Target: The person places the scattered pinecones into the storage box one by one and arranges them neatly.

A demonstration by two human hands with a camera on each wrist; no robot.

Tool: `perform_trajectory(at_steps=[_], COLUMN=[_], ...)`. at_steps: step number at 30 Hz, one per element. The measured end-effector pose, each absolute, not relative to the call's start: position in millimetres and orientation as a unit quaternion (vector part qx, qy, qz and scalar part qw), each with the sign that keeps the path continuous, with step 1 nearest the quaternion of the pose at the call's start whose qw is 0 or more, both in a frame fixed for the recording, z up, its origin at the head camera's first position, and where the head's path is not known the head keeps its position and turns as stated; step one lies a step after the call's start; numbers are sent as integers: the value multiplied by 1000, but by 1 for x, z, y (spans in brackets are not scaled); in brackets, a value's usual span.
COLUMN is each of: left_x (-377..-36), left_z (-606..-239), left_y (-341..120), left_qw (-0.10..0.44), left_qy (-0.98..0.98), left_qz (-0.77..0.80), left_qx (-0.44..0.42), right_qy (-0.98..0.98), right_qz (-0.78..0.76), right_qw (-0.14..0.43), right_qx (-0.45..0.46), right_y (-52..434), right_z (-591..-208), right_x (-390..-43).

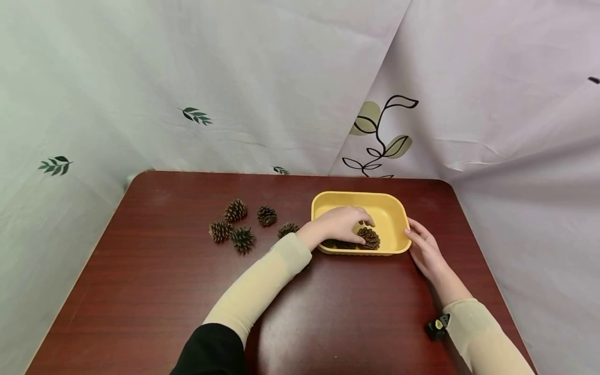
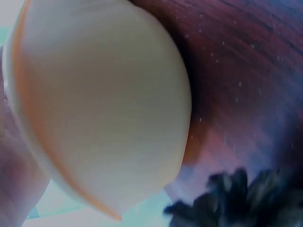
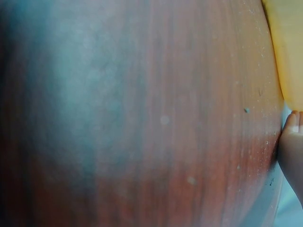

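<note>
My left hand (image 1: 338,224) inside yellow tray (image 1: 392,205), fingers curled round pine cone (image 1: 369,238), low near front wall. My right hand (image 1: 425,250) flat against tray's right side, fingers straight. 5 loose cones (image 1: 244,239) wait on table (image 1: 154,291). Next, I think: let go, reach left.

tray (image 1: 323,204) right of loose pinecones (image 1: 236,210), one pinecone (image 1: 369,238) inside

Head view looks forward and down over the whole table (image 1: 154,291) from mid distance, while both wrist views sit blurred-close against that tabletop, each sharing with it an edge of the yellow tray (image 1: 391,250)
</note>
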State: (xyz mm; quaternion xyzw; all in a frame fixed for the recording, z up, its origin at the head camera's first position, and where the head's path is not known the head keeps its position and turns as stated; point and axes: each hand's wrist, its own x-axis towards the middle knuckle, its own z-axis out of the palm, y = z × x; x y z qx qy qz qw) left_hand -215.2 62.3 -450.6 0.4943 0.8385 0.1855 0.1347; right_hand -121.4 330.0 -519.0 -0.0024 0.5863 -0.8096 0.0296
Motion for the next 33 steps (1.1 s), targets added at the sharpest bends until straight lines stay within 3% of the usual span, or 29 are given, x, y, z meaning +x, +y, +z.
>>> perform_trajectory(at_steps=[21, 33], left_x=[-227, -242], left_z=[-420, -419], left_y=[-46, -100], left_qw=[49, 75], left_qy=[878, 888], left_qz=[260, 268], left_qx=[398, 366], right_qy=[584, 586], right_qz=[-811, -809], right_qw=[31, 33], right_qx=[-1, 1], right_y=[329, 329], right_z=[-518, -516], right_x=[-121, -121])
